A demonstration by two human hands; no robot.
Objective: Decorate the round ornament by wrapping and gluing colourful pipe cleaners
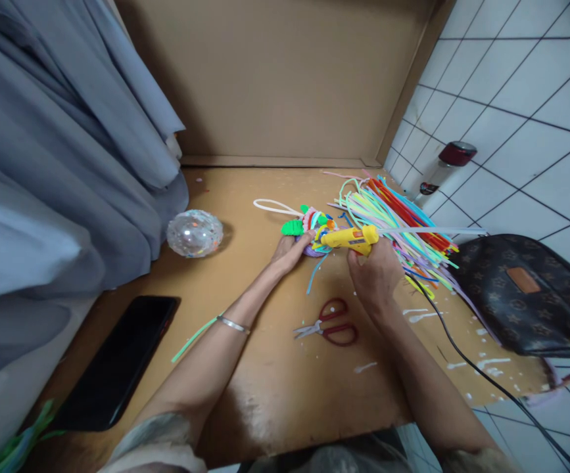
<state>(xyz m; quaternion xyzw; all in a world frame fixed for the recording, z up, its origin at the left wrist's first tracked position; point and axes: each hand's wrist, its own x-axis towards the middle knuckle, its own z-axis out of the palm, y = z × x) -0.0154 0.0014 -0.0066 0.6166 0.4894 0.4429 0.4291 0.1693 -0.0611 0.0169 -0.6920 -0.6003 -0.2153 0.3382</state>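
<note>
My right hand is wrapped round a yellow glue gun, a clear glue stick jutting from its back end. The nozzle points left, at a colourful pipe-cleaner craft with green, pink, white and purple parts and a white loop sticking out to the left. My left hand grips the craft at its near side, the fingertips partly hidden. Whether the nozzle touches the craft, I cannot tell. Below the hands lie scissors with red handles, blades slightly apart.
A bundle of coloured pipe cleaners lies at the right, beside a bottle and a dark patterned bag. The black cord runs off the table's right side. At left are a clear speckled ball, a phone and a grey curtain.
</note>
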